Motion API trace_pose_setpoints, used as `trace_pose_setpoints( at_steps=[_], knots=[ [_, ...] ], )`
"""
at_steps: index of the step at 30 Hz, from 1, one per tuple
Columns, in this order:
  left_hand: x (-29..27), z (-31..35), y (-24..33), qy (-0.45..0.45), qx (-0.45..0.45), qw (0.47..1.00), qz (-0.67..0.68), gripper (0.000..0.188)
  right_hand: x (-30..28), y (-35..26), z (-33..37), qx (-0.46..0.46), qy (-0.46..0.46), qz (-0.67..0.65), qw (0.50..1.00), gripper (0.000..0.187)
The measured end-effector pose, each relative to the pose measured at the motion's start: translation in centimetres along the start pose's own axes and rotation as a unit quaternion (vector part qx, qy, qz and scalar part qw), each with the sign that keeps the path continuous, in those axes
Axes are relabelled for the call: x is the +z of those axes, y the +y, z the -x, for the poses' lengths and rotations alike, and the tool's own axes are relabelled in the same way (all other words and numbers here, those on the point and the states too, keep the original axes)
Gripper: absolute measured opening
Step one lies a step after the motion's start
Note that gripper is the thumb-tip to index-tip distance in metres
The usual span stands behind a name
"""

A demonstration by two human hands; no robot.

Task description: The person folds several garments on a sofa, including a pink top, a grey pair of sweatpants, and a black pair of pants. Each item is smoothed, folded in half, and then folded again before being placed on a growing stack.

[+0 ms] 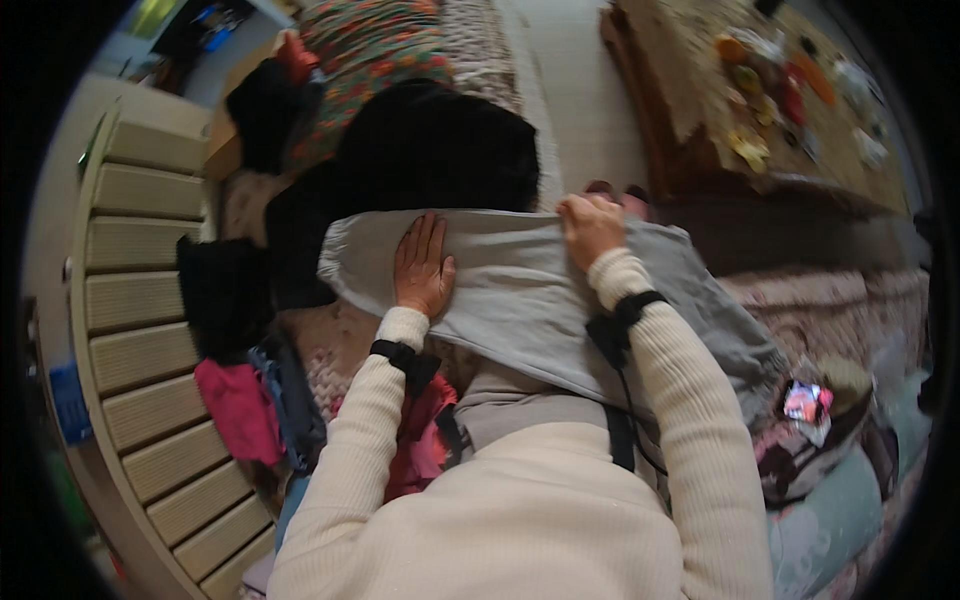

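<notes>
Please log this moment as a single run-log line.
left hand: flat on grey garment | right hand: gripping its upper edge | black clothing behind

A dark screen [198, 25] with small blue and bright patches is seen at the far upper left, beyond the bed. A small, crumpled, shiny packet [808, 403] in pink, white and blue lies at the lower right on the bedding. On the low desk [700, 150] at the upper right, small colourful wrappers [760, 90] are scattered, too small to be told apart.
</notes>
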State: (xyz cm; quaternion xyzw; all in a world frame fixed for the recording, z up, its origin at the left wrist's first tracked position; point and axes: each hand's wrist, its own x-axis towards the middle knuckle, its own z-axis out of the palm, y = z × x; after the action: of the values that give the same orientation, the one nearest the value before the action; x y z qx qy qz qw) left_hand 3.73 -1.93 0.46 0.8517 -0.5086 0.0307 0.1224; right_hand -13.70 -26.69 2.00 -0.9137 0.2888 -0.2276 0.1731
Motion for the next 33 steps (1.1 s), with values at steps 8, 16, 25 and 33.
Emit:
trace_pose_setpoints(
  at_steps=[8,16,25,33],
  knots=[
    [-3.4,0.3,-7.8,0.019,-0.052,0.99,-0.129,0.064,-0.8,-0.4,0.0,-0.005,-0.029,-0.021,0.999,0.014],
    [0.0,0.4,10.1,-0.098,0.14,0.973,0.157,0.049,-0.4,0.0,0.2,-0.024,0.009,-0.037,0.999,0.012],
    [-2.3,1.4,-4.7,0.027,-0.135,0.989,-0.051,0.061,-0.5,-0.6,0.1,-0.007,-0.022,-0.005,1.0,0.016],
    [0.0,1.1,3.7,-0.02,-0.184,0.982,-0.035,0.054,-0.5,-0.2,0.5,-0.011,0.0,-0.009,1.0,0.015]
  ],
)
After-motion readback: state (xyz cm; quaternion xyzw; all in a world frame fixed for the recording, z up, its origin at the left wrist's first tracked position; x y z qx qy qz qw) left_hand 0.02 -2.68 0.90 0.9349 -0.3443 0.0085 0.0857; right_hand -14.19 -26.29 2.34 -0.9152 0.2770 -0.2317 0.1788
